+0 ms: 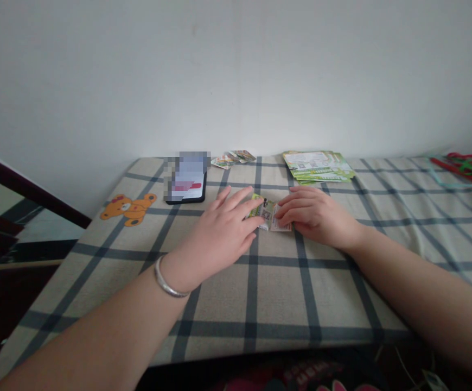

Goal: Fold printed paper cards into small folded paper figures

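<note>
A small printed leaflet (267, 215) with green, white and a square dark code on it lies on the checked cloth. A crease runs down it, between a left and a right part. My left hand (230, 220), with a silver bangle at the wrist, rests its spread fingertips on the leaflet's left part. On the right part lie the fingers of my right hand (315, 214), close together and slightly bent, palm down. They cover some of the print. Neither hand is wrapped around anything.
A stack of green-and-white printed sheets (317, 165) lies near the wall, with smaller folded papers (234, 158) to its left. Further left are a phone (187, 179) and an orange bear cutout (128, 210). Red and green strips (466, 169) lie at the far right.
</note>
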A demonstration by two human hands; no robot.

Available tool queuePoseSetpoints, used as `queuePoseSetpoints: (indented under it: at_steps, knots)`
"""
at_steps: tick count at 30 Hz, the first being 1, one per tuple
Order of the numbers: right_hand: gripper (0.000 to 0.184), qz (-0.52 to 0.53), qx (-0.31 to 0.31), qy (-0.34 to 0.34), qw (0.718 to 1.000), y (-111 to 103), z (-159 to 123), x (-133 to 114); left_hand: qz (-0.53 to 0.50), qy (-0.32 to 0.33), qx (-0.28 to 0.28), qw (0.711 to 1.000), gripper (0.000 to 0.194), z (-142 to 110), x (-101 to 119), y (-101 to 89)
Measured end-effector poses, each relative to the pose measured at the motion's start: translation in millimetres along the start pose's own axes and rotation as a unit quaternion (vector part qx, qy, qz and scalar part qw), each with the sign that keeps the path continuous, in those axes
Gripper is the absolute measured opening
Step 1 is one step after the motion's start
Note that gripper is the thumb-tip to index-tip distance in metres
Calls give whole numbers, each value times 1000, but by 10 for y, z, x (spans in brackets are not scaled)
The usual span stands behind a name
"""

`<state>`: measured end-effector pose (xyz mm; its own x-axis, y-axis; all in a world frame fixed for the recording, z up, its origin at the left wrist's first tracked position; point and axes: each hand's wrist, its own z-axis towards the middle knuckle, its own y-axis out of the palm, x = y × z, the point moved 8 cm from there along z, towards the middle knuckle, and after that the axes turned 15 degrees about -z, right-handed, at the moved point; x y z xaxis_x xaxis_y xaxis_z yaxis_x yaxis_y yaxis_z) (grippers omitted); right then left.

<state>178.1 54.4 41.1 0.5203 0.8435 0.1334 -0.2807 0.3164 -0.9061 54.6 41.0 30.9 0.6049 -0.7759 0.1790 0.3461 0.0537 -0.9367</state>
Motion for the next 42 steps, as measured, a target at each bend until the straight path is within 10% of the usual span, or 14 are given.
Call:
queuePoseSetpoints:
  at_steps: [19,42]
  knots:
    - [20,34,-79,-32,996,61,-34,-33,-26,21,-29,999,24,-5,54,70]
    - [4,90,0,252,964,187,-119,346,-52,45,-39,997,30,-10,104,108]
